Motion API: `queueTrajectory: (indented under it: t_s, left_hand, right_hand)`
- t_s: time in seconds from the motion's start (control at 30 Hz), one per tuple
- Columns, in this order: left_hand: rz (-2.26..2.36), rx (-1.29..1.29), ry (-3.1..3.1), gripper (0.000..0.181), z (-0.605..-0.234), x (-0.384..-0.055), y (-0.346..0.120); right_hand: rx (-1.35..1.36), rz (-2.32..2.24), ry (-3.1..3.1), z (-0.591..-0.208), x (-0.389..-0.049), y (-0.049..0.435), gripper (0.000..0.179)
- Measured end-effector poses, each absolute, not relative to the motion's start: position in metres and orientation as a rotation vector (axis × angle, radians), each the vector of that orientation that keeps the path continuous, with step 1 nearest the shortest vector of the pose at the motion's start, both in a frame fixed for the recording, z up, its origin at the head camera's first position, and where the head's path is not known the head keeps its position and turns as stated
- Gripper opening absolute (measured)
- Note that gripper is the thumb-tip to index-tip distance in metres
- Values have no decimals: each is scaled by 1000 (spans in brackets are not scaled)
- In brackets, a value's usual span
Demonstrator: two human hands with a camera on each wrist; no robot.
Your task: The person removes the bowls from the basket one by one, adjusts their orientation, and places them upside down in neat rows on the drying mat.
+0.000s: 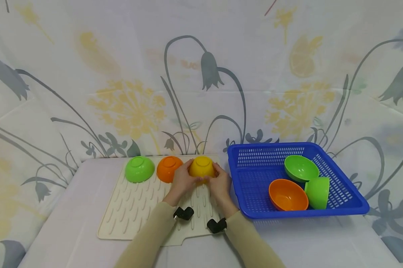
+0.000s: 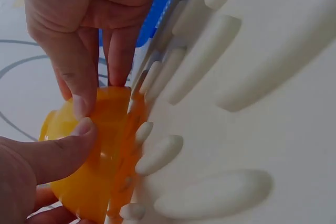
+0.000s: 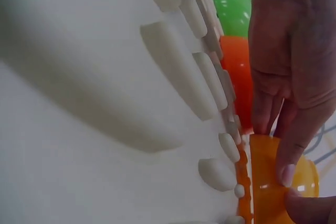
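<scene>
Upside down at the back of a cream ridged drying mat [image 1: 131, 212] is a yellow bowl [image 1: 202, 166]. My left hand [image 1: 184, 180] holds its left side and my right hand [image 1: 221, 182] its right side. Both thumbs meet on the near wall, and the other fingers curl round the sides. In the left wrist view the bowl's rim [image 2: 116, 182] is down at the mat's ridges; whether it touches them all round, I cannot tell. Left of my hands, an orange bowl [image 1: 169, 169] and a green bowl [image 1: 139, 169] also lie upside down on the mat.
To the right stands a blue perforated basket [image 1: 248, 212]. Inside it, toward the right, are an orange bowl [image 1: 288, 195], a green bowl [image 1: 301, 168] and another green bowl [image 1: 318, 192] tipped on its side. A flower-patterned cloth [image 1: 141, 56] hangs behind the table.
</scene>
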State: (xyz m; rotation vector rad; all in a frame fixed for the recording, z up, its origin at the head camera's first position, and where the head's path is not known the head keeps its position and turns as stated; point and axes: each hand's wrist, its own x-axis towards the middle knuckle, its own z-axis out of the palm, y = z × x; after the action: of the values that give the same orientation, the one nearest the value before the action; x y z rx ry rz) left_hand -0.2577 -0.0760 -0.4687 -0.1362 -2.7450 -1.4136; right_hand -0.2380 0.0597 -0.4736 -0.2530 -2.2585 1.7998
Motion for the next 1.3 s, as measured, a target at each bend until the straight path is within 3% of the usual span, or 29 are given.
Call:
queueTrajectory:
  t_s: [1.1, 1.3]
  left_hand:
    - [-1304, -137, -2832, 68, -465, -256, -74]
    - [-1317, -128, -2826, 65, -465, -258, -74]
  right_hand:
    - [-338, 1848, -2199, -471, -236, 55, 52]
    - [-244, 1904, -2022, -459, -226, 44, 45]
